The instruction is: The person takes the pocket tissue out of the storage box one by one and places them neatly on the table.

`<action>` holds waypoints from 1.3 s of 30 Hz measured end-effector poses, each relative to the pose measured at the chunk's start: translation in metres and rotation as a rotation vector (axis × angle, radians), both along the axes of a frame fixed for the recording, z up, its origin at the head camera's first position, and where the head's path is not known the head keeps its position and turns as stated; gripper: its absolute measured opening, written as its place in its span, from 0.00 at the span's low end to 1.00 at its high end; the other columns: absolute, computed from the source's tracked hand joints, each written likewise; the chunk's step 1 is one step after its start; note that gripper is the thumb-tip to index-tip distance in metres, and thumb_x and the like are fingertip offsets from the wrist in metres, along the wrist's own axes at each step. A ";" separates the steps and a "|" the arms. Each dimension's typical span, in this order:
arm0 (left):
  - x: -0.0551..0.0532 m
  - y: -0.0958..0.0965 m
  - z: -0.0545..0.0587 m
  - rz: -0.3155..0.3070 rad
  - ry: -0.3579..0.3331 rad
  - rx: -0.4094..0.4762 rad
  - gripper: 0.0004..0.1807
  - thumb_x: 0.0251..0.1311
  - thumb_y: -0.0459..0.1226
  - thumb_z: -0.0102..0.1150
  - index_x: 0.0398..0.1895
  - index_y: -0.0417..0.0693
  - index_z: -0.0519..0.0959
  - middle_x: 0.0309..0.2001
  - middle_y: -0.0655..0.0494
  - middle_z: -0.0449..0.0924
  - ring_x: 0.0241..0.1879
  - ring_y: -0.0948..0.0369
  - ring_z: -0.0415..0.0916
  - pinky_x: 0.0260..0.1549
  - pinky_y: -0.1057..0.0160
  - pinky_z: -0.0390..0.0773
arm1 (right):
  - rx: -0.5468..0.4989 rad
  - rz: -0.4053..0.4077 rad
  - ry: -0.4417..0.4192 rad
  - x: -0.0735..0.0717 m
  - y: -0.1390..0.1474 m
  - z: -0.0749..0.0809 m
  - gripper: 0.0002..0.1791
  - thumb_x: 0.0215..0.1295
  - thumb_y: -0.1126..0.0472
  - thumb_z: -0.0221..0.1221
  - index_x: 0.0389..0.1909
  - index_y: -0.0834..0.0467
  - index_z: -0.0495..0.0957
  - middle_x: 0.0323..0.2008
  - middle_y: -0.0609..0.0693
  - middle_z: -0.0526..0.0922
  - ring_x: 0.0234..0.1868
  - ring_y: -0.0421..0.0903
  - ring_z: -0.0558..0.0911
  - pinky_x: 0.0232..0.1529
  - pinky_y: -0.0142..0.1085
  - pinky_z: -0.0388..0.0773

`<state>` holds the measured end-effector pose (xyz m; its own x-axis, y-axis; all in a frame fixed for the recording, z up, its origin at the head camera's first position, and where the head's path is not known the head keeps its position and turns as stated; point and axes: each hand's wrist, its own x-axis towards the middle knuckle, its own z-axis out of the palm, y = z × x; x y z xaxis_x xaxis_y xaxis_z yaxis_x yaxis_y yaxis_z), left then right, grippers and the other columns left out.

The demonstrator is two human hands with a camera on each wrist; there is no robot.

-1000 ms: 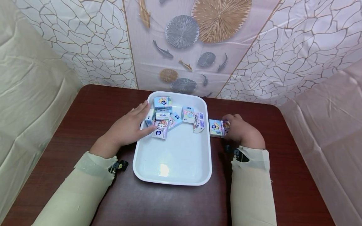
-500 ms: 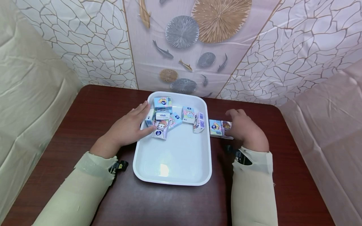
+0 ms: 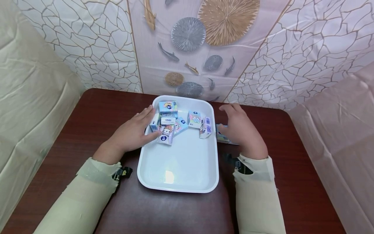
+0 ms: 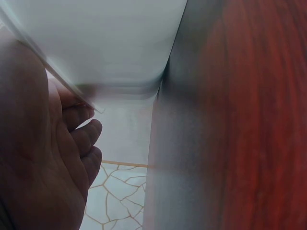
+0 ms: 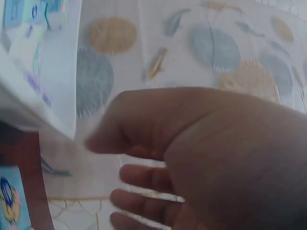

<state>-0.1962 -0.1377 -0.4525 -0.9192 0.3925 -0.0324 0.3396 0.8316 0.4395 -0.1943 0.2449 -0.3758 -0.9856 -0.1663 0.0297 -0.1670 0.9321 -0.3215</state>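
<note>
A white tray (image 3: pixel 178 169) stands on the table, with several small tissue packs (image 3: pixel 168 107) in its far half. My left hand (image 3: pixel 131 131) rests at the tray's left rim, fingers along the outside. Its thumb reaches over the rim to a purple tissue pack (image 3: pixel 166 138). In the left wrist view the fingers (image 4: pixel 86 139) lie loosely beside the rim. My right hand (image 3: pixel 242 131) hovers over the table right of the tray with its fingers apart, holding nothing visible. Beneath it, partly hidden, lies a blue tissue pack (image 3: pixel 221 138) against the tray, with another pack mostly covered.
Inside the tray, a blue pack (image 3: pixel 194 119) and a tilted purple pack (image 3: pixel 205 127) sit near the right wall. The dark red wooden table (image 3: pixel 292 169) extends on both sides. A patterned cloth (image 3: pixel 187 74) hangs behind its far edge.
My right hand has lifted off the packs beside the tray, shifted right, then swung back left toward the tray, covering more of them. The left hand and the tray have stayed put.
</note>
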 end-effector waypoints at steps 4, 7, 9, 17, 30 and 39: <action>-0.001 0.000 0.000 -0.004 0.002 0.001 0.56 0.67 0.74 0.46 0.88 0.58 0.40 0.87 0.65 0.31 0.87 0.57 0.36 0.83 0.46 0.49 | -0.027 0.054 0.068 -0.002 -0.011 -0.002 0.32 0.67 0.60 0.63 0.71 0.60 0.71 0.74 0.60 0.66 0.70 0.59 0.70 0.67 0.60 0.77; -0.002 0.000 0.000 -0.006 0.004 -0.004 0.57 0.66 0.75 0.45 0.88 0.59 0.39 0.87 0.65 0.31 0.87 0.57 0.36 0.83 0.46 0.49 | -0.033 0.093 0.104 -0.003 -0.019 -0.003 0.32 0.66 0.61 0.64 0.71 0.60 0.72 0.73 0.59 0.67 0.69 0.58 0.71 0.65 0.56 0.78; -0.002 0.000 0.000 -0.005 0.003 -0.007 0.58 0.66 0.76 0.43 0.88 0.59 0.39 0.87 0.65 0.31 0.87 0.57 0.36 0.83 0.46 0.48 | -0.035 0.119 0.119 -0.004 -0.024 -0.005 0.33 0.65 0.61 0.66 0.71 0.59 0.72 0.72 0.59 0.67 0.68 0.57 0.71 0.65 0.55 0.79; -0.003 0.000 0.001 -0.006 0.004 -0.009 0.58 0.65 0.77 0.43 0.88 0.58 0.38 0.87 0.63 0.31 0.87 0.55 0.36 0.83 0.46 0.48 | -0.019 0.198 0.043 -0.006 -0.033 -0.007 0.39 0.62 0.58 0.70 0.75 0.56 0.68 0.75 0.55 0.65 0.72 0.55 0.68 0.71 0.53 0.76; -0.002 -0.002 -0.001 -0.004 -0.010 -0.007 0.58 0.66 0.76 0.43 0.88 0.57 0.39 0.87 0.63 0.31 0.87 0.56 0.36 0.83 0.46 0.48 | 0.001 0.178 -0.118 -0.008 -0.040 -0.016 0.43 0.61 0.52 0.73 0.76 0.53 0.68 0.77 0.53 0.63 0.68 0.53 0.72 0.67 0.53 0.79; -0.001 -0.003 0.001 -0.004 -0.021 -0.015 0.59 0.64 0.78 0.41 0.87 0.59 0.38 0.87 0.64 0.30 0.87 0.56 0.35 0.83 0.46 0.48 | 0.091 0.153 -0.139 -0.009 -0.051 -0.014 0.44 0.58 0.54 0.75 0.76 0.54 0.69 0.75 0.54 0.67 0.71 0.55 0.69 0.69 0.53 0.77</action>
